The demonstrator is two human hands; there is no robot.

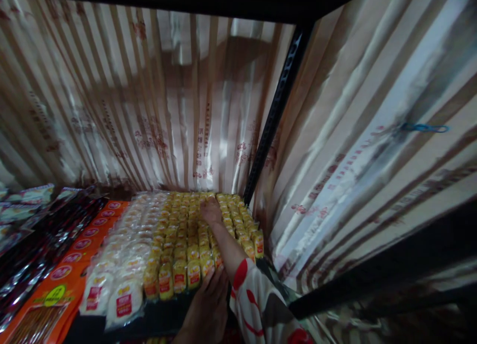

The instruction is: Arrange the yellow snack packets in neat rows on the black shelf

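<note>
Landmark: the yellow packets (182, 239), ranked in rows on a dark shelf (160, 314). Far left of them, dark foil packets (59, 229) lie in overlapping ranks; nearer on that side, orange stick-snack packs (67, 264) run in one line front to back. Just beside the landmark's left flank, two columns of clear-wrapped white packs (128, 257), closely lined up. At the landmark's front edge, left hand (212, 292): grip released, fingers extended against the front packets. Right hand (210, 211) is over the landmark's rear rows, fingers curled; cannot tell whether its grip is clenched or grasping a packet. Black shelf upright (278, 110) rises behind the landmark's right rear corner. Progress, as judged: rows run front to back and look mostly formed; some packets lean unevenly, so straightening may remain.
</note>
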